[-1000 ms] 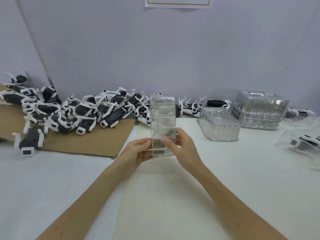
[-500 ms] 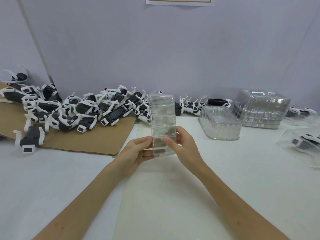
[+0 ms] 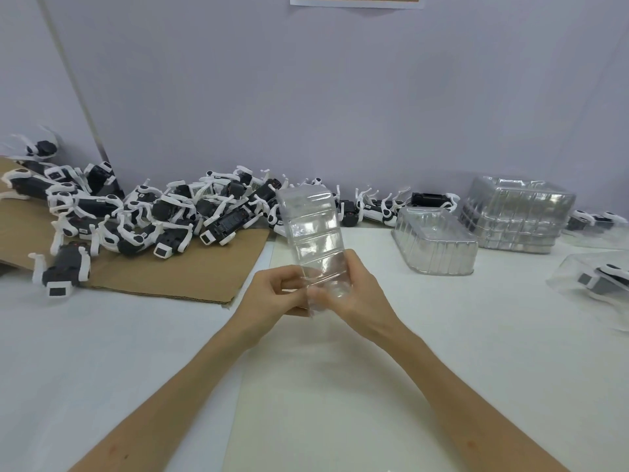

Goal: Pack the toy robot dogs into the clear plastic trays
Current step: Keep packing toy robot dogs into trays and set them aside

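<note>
The ribbed clear plastic tray (image 3: 312, 233), upright a moment before, had tilted leftward above the white surface (image 3: 340, 386). Fingers of the left hand (image 3: 272, 296) and right hand (image 3: 362, 291) stayed clamped on its lower end, probably readying it. The black-and-white toy robot dogs (image 3: 153, 216) waited unpacked.

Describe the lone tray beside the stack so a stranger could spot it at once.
Look to the right half of the white table, where a stack of clear trays stands at the back. Just left of the stack lies one tray, rim down. It is single and empty; the tray farther right covers a dog.
</note>
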